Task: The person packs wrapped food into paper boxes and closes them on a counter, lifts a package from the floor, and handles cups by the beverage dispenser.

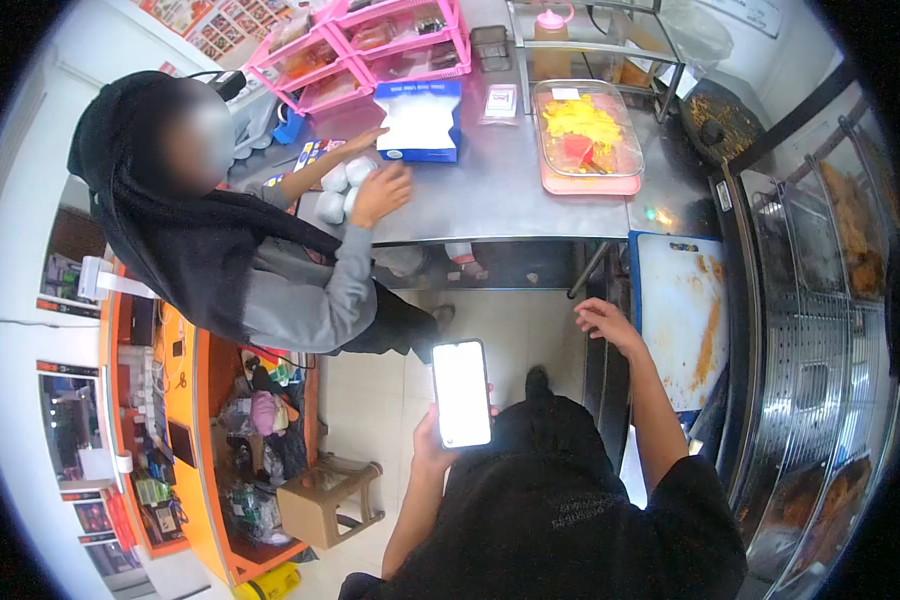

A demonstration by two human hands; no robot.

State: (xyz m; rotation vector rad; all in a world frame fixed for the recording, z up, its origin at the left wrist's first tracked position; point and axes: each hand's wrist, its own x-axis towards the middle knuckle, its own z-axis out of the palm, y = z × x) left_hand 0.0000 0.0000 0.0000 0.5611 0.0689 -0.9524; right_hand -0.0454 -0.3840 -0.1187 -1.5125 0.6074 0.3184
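Cream tiled floor (pixel 370 405), steel worktop (pixel 495 205) and orange cabinet (pixel 192 425)
Another person (pixel 200 240) in black and grey stands at the worktop; a stained white cutting board (pixel 670 325) lies to its right, and on the steel are a clear tray (pixel 625 157) of yellow food and a blue-and-white box (pixel 432 153); the left hand (pixel 430 443) is closed round a lit phone (pixel 462 393) above the floor, while, well apart, the right hand (pixel 610 325) is open and loosely bent

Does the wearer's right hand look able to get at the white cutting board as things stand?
Probably yes: the right hand looks empty and close to the white cutting board, and nothing visible blocks the way.
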